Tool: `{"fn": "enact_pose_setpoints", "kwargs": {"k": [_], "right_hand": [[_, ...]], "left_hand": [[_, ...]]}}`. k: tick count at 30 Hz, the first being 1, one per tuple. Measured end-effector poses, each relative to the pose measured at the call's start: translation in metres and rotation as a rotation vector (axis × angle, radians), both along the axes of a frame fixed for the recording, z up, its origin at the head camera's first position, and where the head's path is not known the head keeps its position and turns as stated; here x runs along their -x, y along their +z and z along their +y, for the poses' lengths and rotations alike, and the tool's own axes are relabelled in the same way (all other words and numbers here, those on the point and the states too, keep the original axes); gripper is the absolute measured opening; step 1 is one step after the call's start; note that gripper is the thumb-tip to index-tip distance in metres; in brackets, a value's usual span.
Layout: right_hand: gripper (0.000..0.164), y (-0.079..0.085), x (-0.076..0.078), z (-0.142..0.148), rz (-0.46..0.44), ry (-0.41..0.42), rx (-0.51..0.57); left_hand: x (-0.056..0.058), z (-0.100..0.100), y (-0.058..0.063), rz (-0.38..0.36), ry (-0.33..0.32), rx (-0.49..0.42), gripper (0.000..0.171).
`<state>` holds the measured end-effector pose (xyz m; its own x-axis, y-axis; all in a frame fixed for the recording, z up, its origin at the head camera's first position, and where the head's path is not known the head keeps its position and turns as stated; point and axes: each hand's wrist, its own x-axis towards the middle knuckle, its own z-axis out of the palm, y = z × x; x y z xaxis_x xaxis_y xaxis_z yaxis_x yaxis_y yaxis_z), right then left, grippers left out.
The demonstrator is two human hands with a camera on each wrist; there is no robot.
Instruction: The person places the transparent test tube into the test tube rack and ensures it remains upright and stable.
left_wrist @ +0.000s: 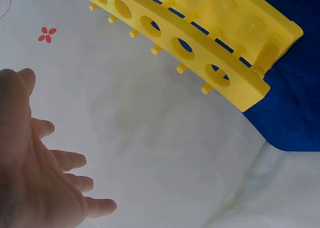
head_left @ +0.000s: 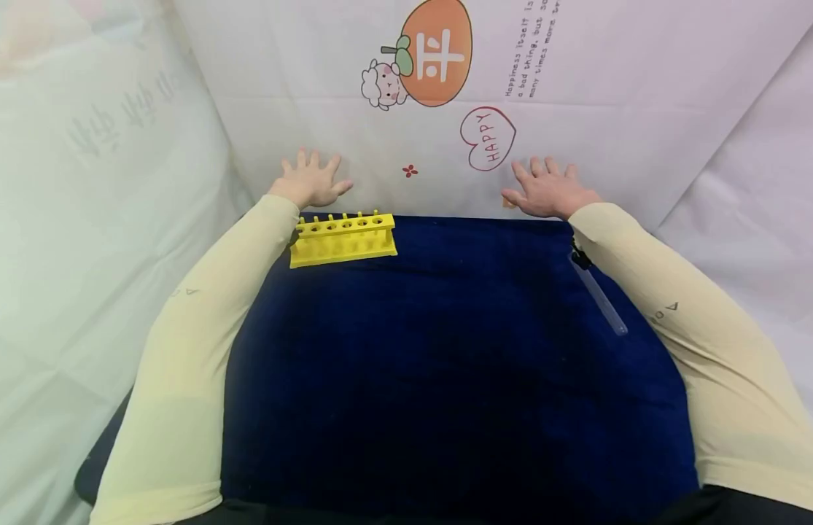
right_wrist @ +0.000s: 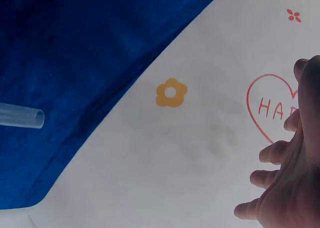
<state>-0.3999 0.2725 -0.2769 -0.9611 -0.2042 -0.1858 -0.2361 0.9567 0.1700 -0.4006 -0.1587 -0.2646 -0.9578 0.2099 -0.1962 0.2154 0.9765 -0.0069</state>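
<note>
My left hand (head_left: 312,182) is spread palm down over the white printed sheet, just beyond a yellow test tube rack (head_left: 343,240). Nothing is in its fingers. The rack stands on the dark blue cloth, with a row of round holes and short pegs along it; no tube shows in them. On the right, my right hand (head_left: 546,191) is likewise spread over the sheet, holding nothing, beside a printed red heart. A clear test tube (head_left: 599,295) lies on the blue cloth by the right forearm, its upper end partly hidden by the sleeve. The right wrist view shows its open mouth (right_wrist: 39,119).
The blue cloth (head_left: 445,364) covers the surface in front of my body. Beyond it rises the white sheet (head_left: 301,117) with a cartoon print and lettering. White fabric (head_left: 52,292) hangs along the left side and more fabric (head_left: 760,219) along the right.
</note>
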Motion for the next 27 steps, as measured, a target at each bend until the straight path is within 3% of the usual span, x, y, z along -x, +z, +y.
{"fn": "enact_pose_setpoints", "kwargs": {"k": [7, 21, 27], "right_hand": [[0.082, -0.007, -0.005, -0.008, 0.034, 0.046, 0.043], [0.07, -0.03, -0.014, -0.027, 0.139, 0.175, 0.079], [0.068, -0.035, -0.014, -0.033, 0.178, 0.212, 0.177]], "left_hand": [[-0.003, -0.002, 0.003, -0.001, 0.005, -0.033, 0.076], [-0.005, -0.008, -0.005, 0.002, 0.024, -0.114, 0.076], [-0.004, -0.004, -0.001, 0.031, 0.016, -0.155, 0.076]]}}
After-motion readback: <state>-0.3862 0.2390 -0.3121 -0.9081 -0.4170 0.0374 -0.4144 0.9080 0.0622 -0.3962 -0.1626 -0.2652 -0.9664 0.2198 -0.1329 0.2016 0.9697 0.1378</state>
